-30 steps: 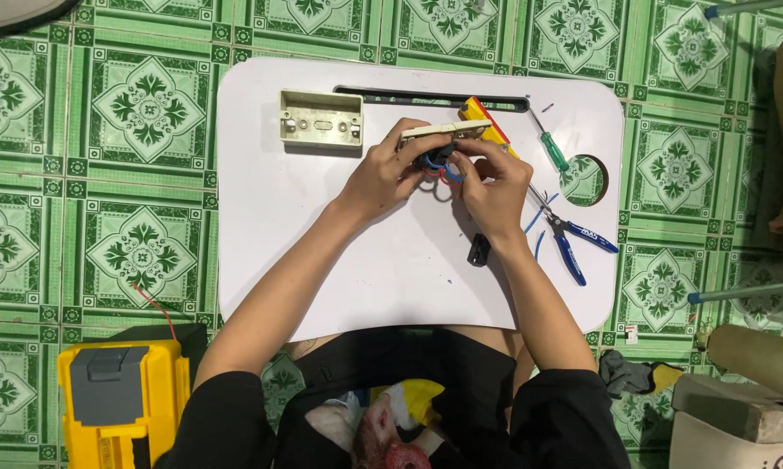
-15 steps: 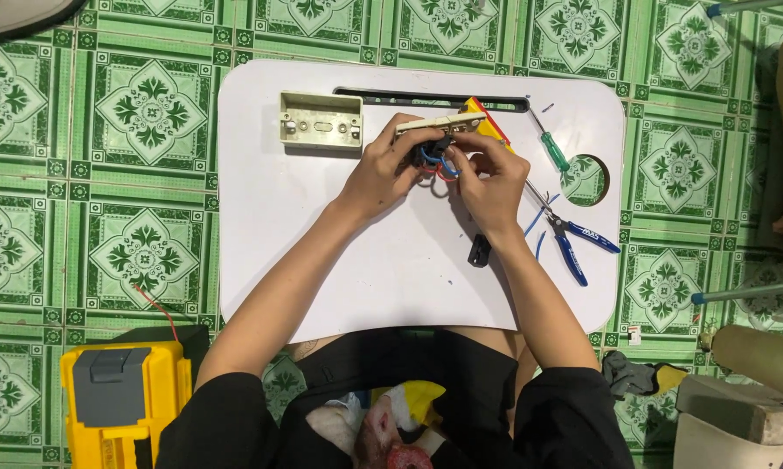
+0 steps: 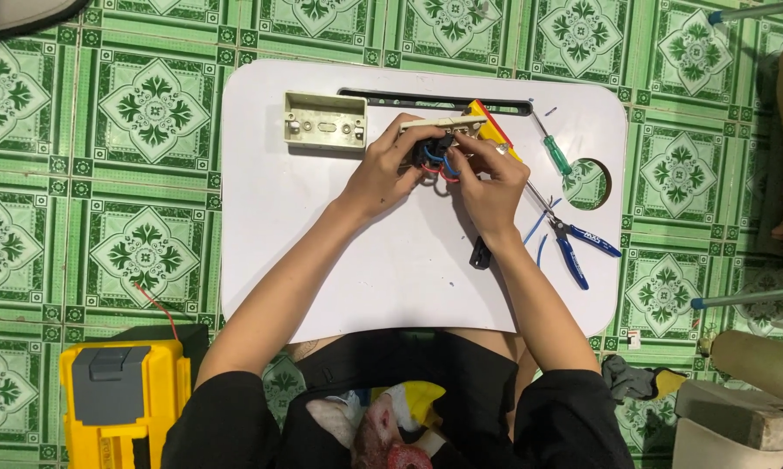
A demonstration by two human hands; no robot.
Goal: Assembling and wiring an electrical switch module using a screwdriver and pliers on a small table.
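Note:
My left hand grips a cream switch faceplate with black modules and blue and red wires on its back. My right hand pinches at those wires right against the left hand, above the far middle of a white lap table. What the right fingers hold is hidden. A cream wall box lies just left of my left hand.
On the table lie a green-handled screwdriver, blue-handled pliers, loose blue wire pieces, a small black object and a yellow-red tool. A round hole is at the right. A yellow case sits on the green tiled floor.
Both hands stay together on the faceplate; only the fingers shift slightly at the wires.

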